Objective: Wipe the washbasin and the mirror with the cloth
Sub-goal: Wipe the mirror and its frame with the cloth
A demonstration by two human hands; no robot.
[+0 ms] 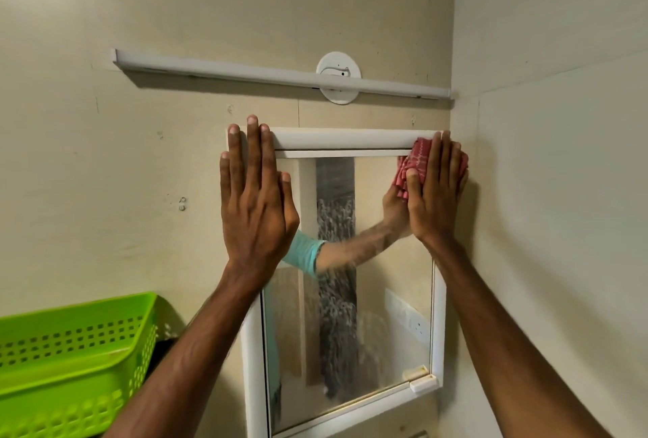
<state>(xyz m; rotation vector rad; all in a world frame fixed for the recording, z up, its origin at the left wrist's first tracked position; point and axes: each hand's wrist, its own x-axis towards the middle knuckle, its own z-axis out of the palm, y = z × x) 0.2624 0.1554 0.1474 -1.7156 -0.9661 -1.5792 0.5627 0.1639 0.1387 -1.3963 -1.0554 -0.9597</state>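
From where I sit, I judge the mirror half of the job to be under way and not finished. The red checked cloth [412, 167] is up at the top right corner of the mirror [385, 297], just under the white top rail of the frame [343, 138]. The glass lower down looks hazy and streaked, above all along the bottom and left side, so I would count most of the pane as left to do. The washbasin is nowhere in view, so I cannot tell whether it has been wiped. The right hand [438, 199] lies flat over the cloth and presses it against the glass. Its fingers [445, 157] are straight and close together, reaching up to the rail, and the thumb rests along the cloth's left edge. The cloth is bunched beneath the palm and fingers and shows mainly to the left of the hand. Nothing is pinched or curled round it that I can see. The left hand [257, 206] holds nothing. It is spread flat with straight fingers over the frame's top left corner, and I take it to be bracing. A green plastic basket [70, 350] sits at lower left, and a light batten [245, 74] runs along the wall above.
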